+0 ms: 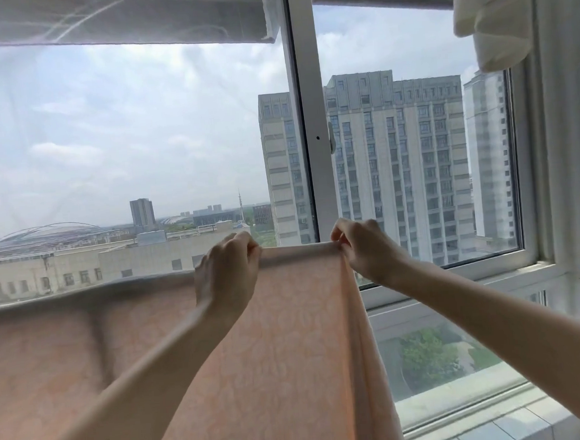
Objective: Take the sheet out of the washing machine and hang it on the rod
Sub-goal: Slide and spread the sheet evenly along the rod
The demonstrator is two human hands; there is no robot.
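A peach-pink patterned sheet (290, 340) hangs in front of me, draped over something along its top edge; the rod itself is hidden under the fabric. My left hand (227, 275) grips the top edge of the sheet with curled fingers. My right hand (362, 249) pinches the same edge at the sheet's right corner, a short span away. The fabric between both hands is pulled flat. To the left the sheet's top edge runs on, sagging slightly, out of the frame.
A large window with a white frame (304, 122) stands right behind the sheet. A white cloth (501, 16) hangs at the upper right. A sheer white net (113, 19) hangs along the top left. A tiled sill (522, 427) lies at the lower right.
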